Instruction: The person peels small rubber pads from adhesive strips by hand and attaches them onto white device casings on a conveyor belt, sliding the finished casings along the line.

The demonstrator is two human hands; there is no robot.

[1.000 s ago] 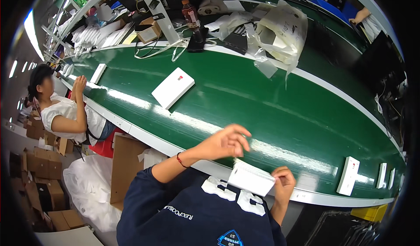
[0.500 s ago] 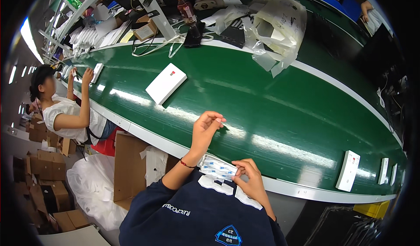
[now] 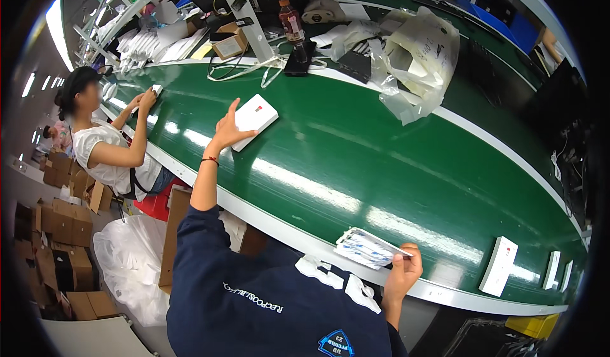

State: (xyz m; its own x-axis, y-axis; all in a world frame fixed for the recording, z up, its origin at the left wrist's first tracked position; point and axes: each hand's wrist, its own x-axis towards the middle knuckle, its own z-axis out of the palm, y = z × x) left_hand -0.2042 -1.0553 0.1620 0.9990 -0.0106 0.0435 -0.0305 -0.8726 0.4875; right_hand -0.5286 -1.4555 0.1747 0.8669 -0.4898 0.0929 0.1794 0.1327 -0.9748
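My left hand point(image 3: 230, 130) is stretched out over the green belt, at the near left side of a flat white box point(image 3: 259, 117) with a small red mark. Thumb and fingers are apart, the thumb overlapping the box's near edge; whether they touch it I cannot tell. My right hand point(image 3: 405, 269) pinches one end of a thin, flat white bundle point(image 3: 370, 249) with blue print on its face, between thumb and fingers. The bundle is tilted above the belt's near metal edge.
More white boxes stand on the belt point(image 3: 330, 160) at right, one nearest point(image 3: 499, 266). A co-worker point(image 3: 117, 141) handles a white item at left. Across the belt lie a plastic bag point(image 3: 422, 52), a bottle point(image 3: 291, 21) and cables. Cartons point(image 3: 70, 223) are stacked at lower left.
My left hand has moved left and away from me to the white box. My right hand has carried the printed bundle to the right, over the belt's edge. The view has shifted slightly.
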